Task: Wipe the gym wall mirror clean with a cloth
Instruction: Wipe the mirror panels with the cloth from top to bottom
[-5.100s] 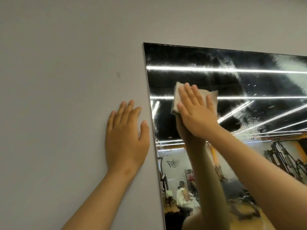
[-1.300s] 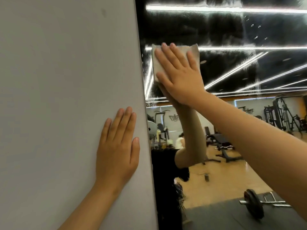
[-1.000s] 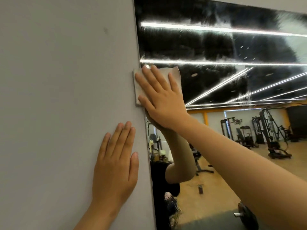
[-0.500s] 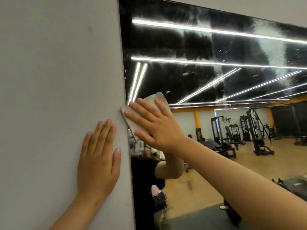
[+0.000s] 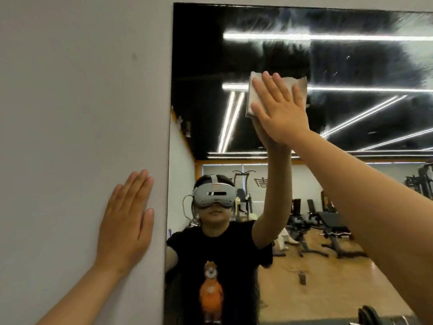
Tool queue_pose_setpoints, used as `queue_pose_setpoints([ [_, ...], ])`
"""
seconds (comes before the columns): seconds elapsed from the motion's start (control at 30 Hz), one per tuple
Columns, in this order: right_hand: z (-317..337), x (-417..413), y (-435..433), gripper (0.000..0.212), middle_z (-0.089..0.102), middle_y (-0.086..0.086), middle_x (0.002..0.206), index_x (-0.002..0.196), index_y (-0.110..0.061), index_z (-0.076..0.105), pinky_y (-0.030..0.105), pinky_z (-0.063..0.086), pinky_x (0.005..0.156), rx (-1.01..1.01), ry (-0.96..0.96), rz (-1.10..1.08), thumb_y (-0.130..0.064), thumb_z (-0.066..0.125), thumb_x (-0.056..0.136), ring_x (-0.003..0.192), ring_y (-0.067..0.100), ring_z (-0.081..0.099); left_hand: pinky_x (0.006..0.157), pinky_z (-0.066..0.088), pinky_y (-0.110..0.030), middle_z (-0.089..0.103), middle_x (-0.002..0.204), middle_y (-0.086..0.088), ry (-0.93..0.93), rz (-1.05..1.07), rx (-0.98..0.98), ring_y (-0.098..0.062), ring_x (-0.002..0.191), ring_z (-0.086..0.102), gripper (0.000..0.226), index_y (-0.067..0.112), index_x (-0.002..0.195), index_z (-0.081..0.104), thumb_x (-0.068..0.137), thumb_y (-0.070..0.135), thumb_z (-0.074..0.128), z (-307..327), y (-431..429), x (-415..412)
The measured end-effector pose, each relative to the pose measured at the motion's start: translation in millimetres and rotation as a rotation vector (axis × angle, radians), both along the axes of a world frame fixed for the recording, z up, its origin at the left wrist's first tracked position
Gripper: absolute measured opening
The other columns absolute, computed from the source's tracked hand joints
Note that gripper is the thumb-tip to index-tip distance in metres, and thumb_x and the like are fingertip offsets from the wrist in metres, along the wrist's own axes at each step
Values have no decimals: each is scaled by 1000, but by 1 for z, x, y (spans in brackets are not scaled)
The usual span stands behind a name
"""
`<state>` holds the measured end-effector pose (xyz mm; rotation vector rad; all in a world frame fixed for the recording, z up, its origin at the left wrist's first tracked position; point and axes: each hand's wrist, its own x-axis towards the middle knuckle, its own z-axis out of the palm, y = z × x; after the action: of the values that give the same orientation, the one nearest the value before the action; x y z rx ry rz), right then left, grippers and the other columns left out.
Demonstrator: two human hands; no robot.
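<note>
Pale grey cloth (image 5: 301, 86) sits at about one o'clock in our head view, pressed to the mirror (image 5: 351, 66) under our right hand (image 5: 281, 118), whose fingers lie straight and spread over it, pinning rather than gripping. Half a second ago we had it lower, against the mirror's left edge. It has since swept up and toward three o'clock, well onto the glass, so we judge the edge pass done and the stroke heading back to the milky haze (image 5: 417, 55) at two o'clock. Our left hand (image 5: 126, 221) stays flat and relaxed on the wall (image 5: 70, 113) at eight o'clock, just beside the mirror's edge, holding nothing. We count one cloth, one mirror, two hands, and several smeared patches yet to clear.
</note>
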<state>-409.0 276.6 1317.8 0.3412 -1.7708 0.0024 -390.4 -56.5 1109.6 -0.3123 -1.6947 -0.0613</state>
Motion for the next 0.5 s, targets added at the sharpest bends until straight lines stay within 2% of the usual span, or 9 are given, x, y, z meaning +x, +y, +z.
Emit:
queue_pose_setpoints([
  [0.13, -40, 0, 13, 62, -8, -4, 167, 158, -30, -2, 46, -10, 122, -79, -4, 15, -51, 11, 101, 152, 16, -13, 124, 9, -39, 25, 162, -6, 6, 12, 20, -19, 152, 17, 61, 5, 153, 31, 96, 27, 30, 0, 3, 2],
  [0.3, -128, 5, 15, 61, -3, 0, 167, 160, -26, 4, 44, -10, 122, -76, -5, 32, -48, 16, 104, 153, 16, -11, 125, 7, -40, 24, 162, -11, -2, 24, 11, -22, 152, 15, 62, 3, 153, 28, 96, 28, 29, -1, 2, 5],
  [0.5, -233, 9, 27, 62, -2, 2, 167, 159, -23, 7, 51, -2, 123, -67, -58, 14, -45, 21, 104, 154, 20, -5, 125, 1, -38, 17, 164, -8, -59, -4, 23, -19, 153, 7, 62, 6, 155, 24, 97, 28, 28, -17, 2, 12],
])
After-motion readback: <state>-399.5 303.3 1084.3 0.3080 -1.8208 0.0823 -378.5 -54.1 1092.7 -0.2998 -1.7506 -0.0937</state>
